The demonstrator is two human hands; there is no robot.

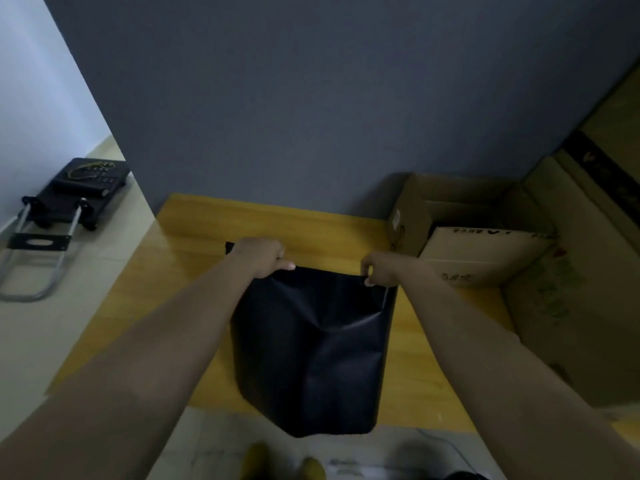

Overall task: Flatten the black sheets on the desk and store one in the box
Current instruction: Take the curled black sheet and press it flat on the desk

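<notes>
A black sheet (pixel 308 351) hangs in front of me over the yellow wooden desk (pixel 194 237), creased down its middle, its lower edge past the desk's near edge. My left hand (pixel 261 258) pinches its top left corner. My right hand (pixel 381 270) pinches its top right corner. A small black corner (pixel 228 247) shows on the desk behind my left hand; what it belongs to is hidden. An open cardboard box (pixel 460 233) stands at the desk's far right, just right of my right hand.
Larger cardboard boxes (pixel 568 306) line the right side. A grey wall (pixel 311 98) backs the desk. On the floor at left lies a folded hand trolley (pixel 52 223). My feet (pixel 284 462) show below the desk's near edge.
</notes>
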